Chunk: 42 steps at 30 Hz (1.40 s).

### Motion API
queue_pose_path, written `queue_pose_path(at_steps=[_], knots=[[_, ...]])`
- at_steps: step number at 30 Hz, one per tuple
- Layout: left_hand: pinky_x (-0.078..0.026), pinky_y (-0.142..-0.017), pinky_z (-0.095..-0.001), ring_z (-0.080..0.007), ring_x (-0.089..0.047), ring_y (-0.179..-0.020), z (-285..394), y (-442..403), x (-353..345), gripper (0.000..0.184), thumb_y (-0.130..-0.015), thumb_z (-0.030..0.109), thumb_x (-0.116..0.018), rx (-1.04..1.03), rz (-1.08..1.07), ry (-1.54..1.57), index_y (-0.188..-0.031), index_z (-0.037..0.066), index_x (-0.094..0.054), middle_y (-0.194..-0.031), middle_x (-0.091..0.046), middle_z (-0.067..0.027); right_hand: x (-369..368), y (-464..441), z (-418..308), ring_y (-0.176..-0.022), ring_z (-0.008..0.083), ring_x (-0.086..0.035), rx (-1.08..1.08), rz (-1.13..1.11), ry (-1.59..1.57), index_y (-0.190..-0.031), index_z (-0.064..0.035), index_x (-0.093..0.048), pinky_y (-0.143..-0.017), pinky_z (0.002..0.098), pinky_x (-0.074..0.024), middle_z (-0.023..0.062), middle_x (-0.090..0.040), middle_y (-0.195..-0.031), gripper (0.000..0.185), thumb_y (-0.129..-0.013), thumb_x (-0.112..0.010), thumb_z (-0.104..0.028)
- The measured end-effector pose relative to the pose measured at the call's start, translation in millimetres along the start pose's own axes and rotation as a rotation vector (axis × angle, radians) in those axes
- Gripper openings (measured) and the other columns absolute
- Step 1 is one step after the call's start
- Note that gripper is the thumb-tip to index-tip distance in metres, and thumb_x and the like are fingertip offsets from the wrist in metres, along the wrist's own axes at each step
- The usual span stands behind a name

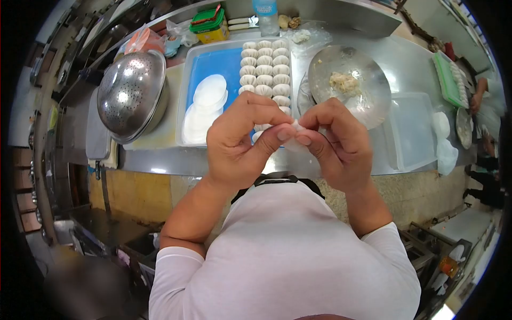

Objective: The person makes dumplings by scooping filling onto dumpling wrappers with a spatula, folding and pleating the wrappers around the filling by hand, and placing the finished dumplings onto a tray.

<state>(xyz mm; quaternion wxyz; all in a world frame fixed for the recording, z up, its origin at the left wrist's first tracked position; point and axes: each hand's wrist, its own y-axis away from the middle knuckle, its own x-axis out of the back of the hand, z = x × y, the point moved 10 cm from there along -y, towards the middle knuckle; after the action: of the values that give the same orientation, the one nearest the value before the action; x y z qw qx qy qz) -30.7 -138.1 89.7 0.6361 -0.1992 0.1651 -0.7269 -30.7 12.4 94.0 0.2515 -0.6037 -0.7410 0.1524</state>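
Observation:
Both hands are raised close together over the front of the table, fingertips nearly touching. My left hand (240, 141) pinches one side of a small piece of white dough (296, 127), and my right hand (338, 144) pinches the other side. Most of the dough is hidden by the fingers. Behind them, a blue-bottomed tray (186, 85) holds rows of pleated white dumplings (264, 69) on its right and overlapping round wrappers (209, 93) on its left. Right of the tray stands a metal bowl (368, 66) with pale filling (344, 82) in it.
A perforated metal colander (128, 96) sits at the left. A green-lidded tub (210, 26) and a bottle (266, 18) stand behind the tray. To the right lie a clear plastic container (413, 133) and a green tray (448, 80). A co-worker's hand (477, 96) is at the far right.

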Motion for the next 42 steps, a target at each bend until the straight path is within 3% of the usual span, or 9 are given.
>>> queue_pose_path(at_steps=[8,9,13,17,19,25,30,36,42], knots=[[-0.049,-0.077,-0.0283,-0.0165,-0.059,-0.089,-31.4,6.4,-6.2,0.02,-0.094,0.011,-0.071,0.132,-0.181,-0.033,-0.108,-0.003,-0.066,-0.105,-0.061,-0.0099,-4.4,-0.5,32.8,-0.07,0.019,-0.061,-0.008,-0.13,-0.048,-0.099,-0.0019,-0.069,-0.066,0.0291,-0.0499,0.0061,-0.062,-0.083,0.019,-0.083,-0.076,0.0],[-0.051,-0.079,-0.0293,-0.0175,-0.06,-0.088,-57.5,15.7,-8.3,0.025,-0.099,0.017,-0.065,0.425,-0.136,0.307,-0.114,-0.003,-0.064,-0.102,-0.065,-0.0089,-6.3,-2.4,26.6,-0.072,0.0182,-0.061,0.085,-0.139,-0.05,-0.1,-0.002,-0.069,-0.068,0.0284,-0.0497,0.0054,-0.062,-0.085,0.02,-0.082,-0.076,0.001],[-0.056,-0.078,-0.0307,-0.018,-0.065,-0.089,-104.3,57.5,-19.7,0.04,-0.108,0.028,-0.047,0.89,-0.252,0.892,-0.128,-0.005,-0.056,-0.105,-0.069,-0.0088,-22.5,0.2,34.1,-0.081,0.0153,-0.059,0.119,-0.217,0.063,-0.101,-0.003,-0.069,-0.072,0.0267,-0.0488,0.004,-0.058,-0.09,0.02,-0.083,-0.075,0.001],[-0.059,-0.076,-0.0312,-0.0176,-0.067,-0.096,-113.1,40.0,16.2,0.029,-0.103,0.016,-0.058,0.744,-0.187,0.77,-0.126,-0.003,-0.058,-0.113,-0.067,-0.0111,-50.9,11.6,57.7,-0.083,0.0121,-0.055,-0.225,-0.237,-0.146,-0.106,-0.0027,-0.068,-0.07,0.0274,-0.0475,0.0028,-0.057,-0.089,0.018,-0.088,-0.073,-0.002],[-0.06,-0.079,-0.0325,-0.0182,-0.067,-0.098,-110.8,37.9,27.6,0.035,-0.1,0.011,-0.063,0.736,-0.174,0.756,-0.131,-0.002,-0.056,-0.113,-0.067,-0.0102,-55.2,19.3,76.6,-0.076,0.0095,-0.051,-0.456,-0.002,-0.486,-0.105,-0.0016,-0.065,-0.067,0.0269,-0.045,0.002,-0.058,-0.087,0.013,-0.097,-0.067,-0.011],[-0.06,-0.09,-0.0357,-0.0184,-0.065,-0.11,-115.2,39.9,44.5,0.045,-0.095,0.008,-0.068,0.704,-0.248,0.591,-0.137,-0.003,-0.055,-0.124,-0.064,-0.0124,-83.7,25.9,86.2,-0.068,0.0132,-0.049,-0.456,0.045,0.018,-0.089,-0.0013,-0.057,-0.062,0.0289,-0.0425,0.0079,-0.058,-0.076,0.03,-0.105,-0.056,-0.027],[-0.059,-0.085,-0.0303,-0.0147,-0.067,-0.096,-116.8,42.9,58.4,0.04,-0.089,0.007,-0.077,0.697,-0.226,0.691,-0.125,-0.003,-0.063,-0.112,-0.068,-0.0105,-96.8,20.3,73.9,-0.063,0.0135,-0.047,-0.368,0.118,0.113,-0.086,-0.0006,-0.055,-0.058,0.0311,-0.0415,0.008,-0.057,-0.07,0.03,-0.105,-0.056,-0.024],[-0.058,-0.08,-0.0271,-0.0131,-0.066,-0.091,-119.8,40.0,70.4,0.038,-0.089,0.008,-0.078,0.666,-0.198,0.659,-0.123,-0.003,-0.065,-0.105,-0.07,-0.0082,-107.2,16.9,76.1,-0.062,0.0085,-0.045,-0.367,0.156,0.112,-0.085,-0.0011,-0.055,-0.055,0.0266,-0.0387,0.0036,-0.056,-0.069,0.028,-0.105,-0.056,-0.021],[-0.06,-0.081,-0.0307,-0.0165,-0.068,-0.097,-117.5,26.8,82.6,0.038,-0.09,0.008,-0.075,0.621,-0.203,0.58,-0.124,-0.004,-0.063,-0.109,-0.07,-0.0113,-119.5,9.8,97.7,-0.067,0.0058,-0.045,-0.54,0.207,-0.377,-0.088,-0.0027,-0.055,-0.058,0.0234,-0.0383,-0.0018,-0.056,-0.075,0.028,-0.106,-0.055,-0.024]])
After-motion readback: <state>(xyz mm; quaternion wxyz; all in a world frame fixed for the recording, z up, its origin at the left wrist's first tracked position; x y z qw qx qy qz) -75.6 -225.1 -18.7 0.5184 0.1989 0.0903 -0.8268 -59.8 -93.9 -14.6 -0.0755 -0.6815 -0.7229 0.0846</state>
